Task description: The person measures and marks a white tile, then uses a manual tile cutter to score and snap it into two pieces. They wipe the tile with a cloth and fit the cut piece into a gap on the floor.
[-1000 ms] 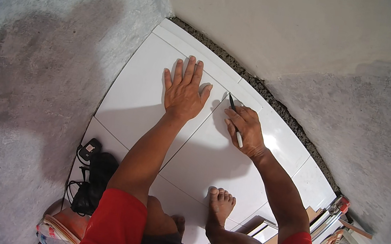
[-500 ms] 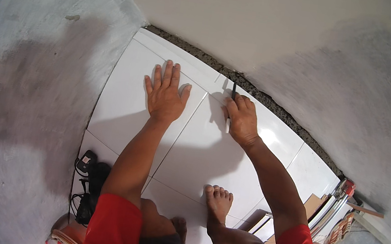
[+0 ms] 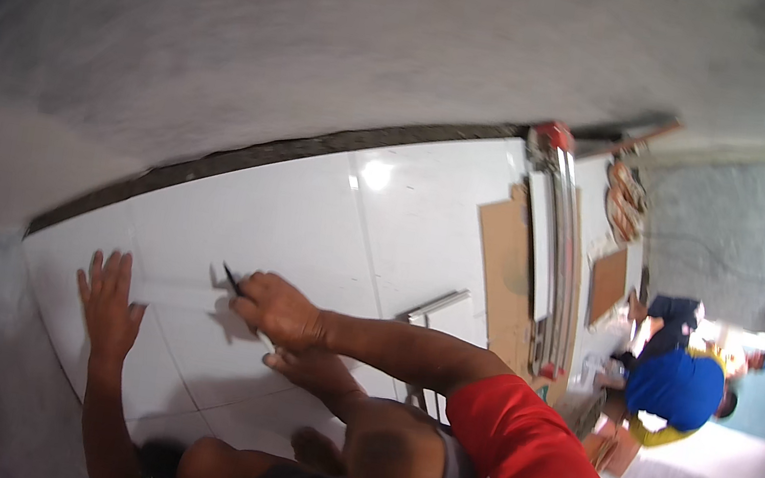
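My left hand [image 3: 108,307] lies flat with its fingers spread on the glossy white floor tiles [image 3: 305,227], close to the wall corner. My right hand [image 3: 285,310] is closed round a slim pen [image 3: 232,280] with a black end. The black end sticks out past my fingers over the tiles, and a pale end shows below the hand. My bare right foot stands on the tiles just under that hand. A rough dark strip [image 3: 288,141] runs between the tile edge and the wall.
A long red-and-silver tile cutter [image 3: 558,255] lies at the right beside cardboard [image 3: 503,267]. Metal-edged pieces [image 3: 437,307] rest nearer my knee. Brown sandals [image 3: 625,201] and a brown board [image 3: 607,285] lie beyond. A person in a blue shirt [image 3: 675,387] crouches at far right.
The view has swung to the right, bringing the tile cutter, cardboard and a crouching person into sight. My left hand still lies flat, and my right hand still holds the pen.
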Demonstrator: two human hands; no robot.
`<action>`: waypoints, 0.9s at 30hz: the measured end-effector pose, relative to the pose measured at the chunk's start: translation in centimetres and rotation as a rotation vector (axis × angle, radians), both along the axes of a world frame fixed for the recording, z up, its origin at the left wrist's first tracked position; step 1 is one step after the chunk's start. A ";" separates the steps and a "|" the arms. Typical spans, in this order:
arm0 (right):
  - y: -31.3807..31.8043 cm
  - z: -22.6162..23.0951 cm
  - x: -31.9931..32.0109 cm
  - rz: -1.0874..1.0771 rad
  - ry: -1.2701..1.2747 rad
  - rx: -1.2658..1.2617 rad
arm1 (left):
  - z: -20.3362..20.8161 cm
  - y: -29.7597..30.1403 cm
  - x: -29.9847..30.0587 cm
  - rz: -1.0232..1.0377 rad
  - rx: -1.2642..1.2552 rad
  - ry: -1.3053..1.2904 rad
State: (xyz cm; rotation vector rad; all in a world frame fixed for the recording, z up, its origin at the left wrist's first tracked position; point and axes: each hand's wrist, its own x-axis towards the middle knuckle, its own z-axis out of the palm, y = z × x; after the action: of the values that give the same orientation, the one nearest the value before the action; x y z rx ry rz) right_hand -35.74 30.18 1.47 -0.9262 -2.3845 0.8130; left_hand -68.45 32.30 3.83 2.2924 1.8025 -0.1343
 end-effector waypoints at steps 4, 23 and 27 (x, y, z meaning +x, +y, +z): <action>-4.0 3.1 3.6 -0.092 -0.013 -0.054 | -3.0 -0.7 -1.1 -0.212 -0.039 -0.106; -44.8 45.6 23.0 -1.332 -0.389 -0.620 | 29.3 -17.0 4.6 0.401 -0.668 -0.189; -51.0 52.9 23.5 -1.733 -0.382 -0.659 | 43.2 -16.5 14.7 0.171 -0.614 -0.090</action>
State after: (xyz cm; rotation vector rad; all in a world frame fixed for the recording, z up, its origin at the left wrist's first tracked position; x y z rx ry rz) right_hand -12.27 -20.81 54.33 -2.7880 -0.6158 0.5664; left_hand -53.74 15.83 47.06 1.6850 1.6125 -0.4739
